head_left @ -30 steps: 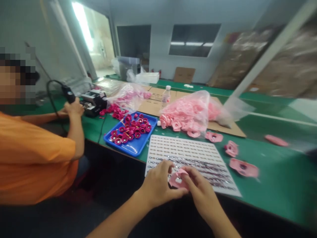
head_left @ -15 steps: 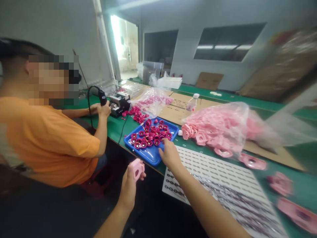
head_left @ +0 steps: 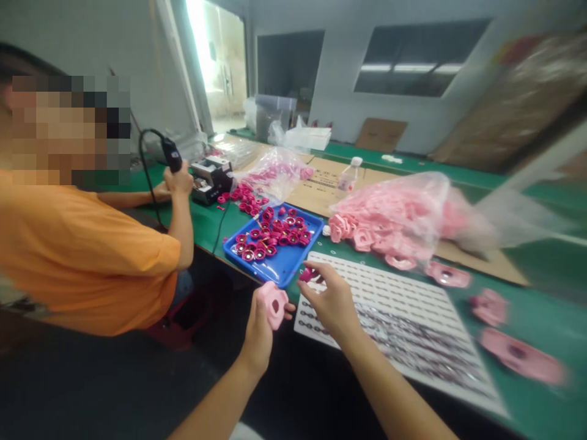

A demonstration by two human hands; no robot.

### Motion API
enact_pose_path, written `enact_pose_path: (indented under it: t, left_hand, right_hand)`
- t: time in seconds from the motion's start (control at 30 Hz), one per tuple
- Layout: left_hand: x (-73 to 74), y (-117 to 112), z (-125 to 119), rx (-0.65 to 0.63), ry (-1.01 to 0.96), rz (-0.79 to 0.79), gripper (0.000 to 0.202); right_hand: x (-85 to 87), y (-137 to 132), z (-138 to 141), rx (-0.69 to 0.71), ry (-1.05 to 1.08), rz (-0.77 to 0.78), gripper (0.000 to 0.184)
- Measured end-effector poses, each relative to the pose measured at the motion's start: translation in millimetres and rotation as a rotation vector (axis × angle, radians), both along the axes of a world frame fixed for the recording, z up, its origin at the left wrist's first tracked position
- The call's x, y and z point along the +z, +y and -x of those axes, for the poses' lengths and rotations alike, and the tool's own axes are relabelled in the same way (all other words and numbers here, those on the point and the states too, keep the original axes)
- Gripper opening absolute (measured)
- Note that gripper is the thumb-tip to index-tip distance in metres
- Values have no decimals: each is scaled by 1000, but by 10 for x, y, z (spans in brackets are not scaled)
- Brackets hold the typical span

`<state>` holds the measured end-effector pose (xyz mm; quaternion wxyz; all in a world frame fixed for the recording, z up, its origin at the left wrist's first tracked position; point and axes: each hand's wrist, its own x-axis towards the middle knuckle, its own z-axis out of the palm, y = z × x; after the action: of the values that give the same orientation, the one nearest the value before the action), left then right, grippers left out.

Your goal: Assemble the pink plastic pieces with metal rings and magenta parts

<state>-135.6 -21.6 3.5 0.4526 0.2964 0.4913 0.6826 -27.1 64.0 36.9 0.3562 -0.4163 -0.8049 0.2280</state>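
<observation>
My left hand (head_left: 259,330) is closed round a light pink plastic piece (head_left: 274,303) with a hole in its middle, held just off the table's front edge. My right hand (head_left: 331,297) is beside it, pinching a small dark pink round part (head_left: 306,274) at the fingertips. Just behind both hands lies a blue tray (head_left: 287,265) holding several dark pink round parts. Under my right hand is a white sheet (head_left: 394,305) covered with rows of small items.
A person in an orange shirt (head_left: 82,256) sits at the left, one hand (head_left: 178,180) gripping a corded tool by a small machine (head_left: 211,177). A clear bag of pink pieces (head_left: 398,217), loose pink pieces (head_left: 520,354), a bottle (head_left: 347,176) and cardboard lie on the green table (head_left: 541,305).
My right hand drew back from the blue tray with a dark pink part in its fingers. My left hand brought the pink piece up closer to it.
</observation>
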Motion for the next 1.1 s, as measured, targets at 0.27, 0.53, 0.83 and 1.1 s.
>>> enact_pose_path:
  t: [0.27,0.53,0.83,1.1]
  left_hand:
    - [54,-14,-666,-184,6,-41,37]
    - [138,-82,-997,-260,89,-91,29]
    - [124,-179,-1072,-356,334,-91,32]
    - [111,-163,-1074,-407,359,-136,31]
  right_hand:
    - [170,-759,-757,-92,-48,9,39]
    - [264,-989,-1126,-122,7,86,38]
    - [176,-1026,-1195,-164,222,278,23]
    - [211,-1013,-1263,-121,237,311,27]
